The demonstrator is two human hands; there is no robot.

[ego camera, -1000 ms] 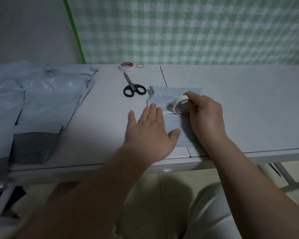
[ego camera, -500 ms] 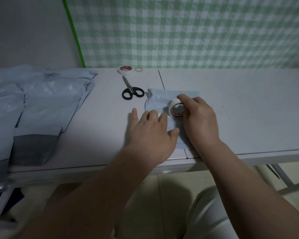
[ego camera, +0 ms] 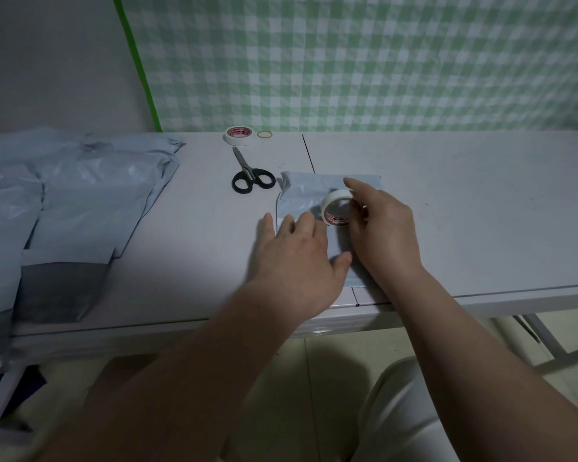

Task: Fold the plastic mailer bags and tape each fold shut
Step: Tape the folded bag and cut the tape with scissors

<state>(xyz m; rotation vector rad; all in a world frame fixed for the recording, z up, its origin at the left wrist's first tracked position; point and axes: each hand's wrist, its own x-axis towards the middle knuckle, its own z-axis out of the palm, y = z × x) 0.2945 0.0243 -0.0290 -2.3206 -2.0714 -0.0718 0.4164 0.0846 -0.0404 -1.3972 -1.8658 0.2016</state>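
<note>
1 tape roll (ego camera: 337, 208) between right fingers (ego camera: 355, 189)

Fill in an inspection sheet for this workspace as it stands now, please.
Surface: pale table.
Job's things: folded mailer bag near the front edge; tape roll over it; scissors, shut, beside it; unfolded mailer bags piled at the left.
Clutter: spare tape roll and rubber band at the back.
Grips: left hand flat on the bag; right hand holds the tape roll.
Cables: nothing seen.
Surroundings: green checked cloth behind; grey wall at left.

The left hand (ego camera: 294, 261) lies flat; the right hand (ego camera: 386, 235) curls its fingers (ego camera: 361, 191).
</note>
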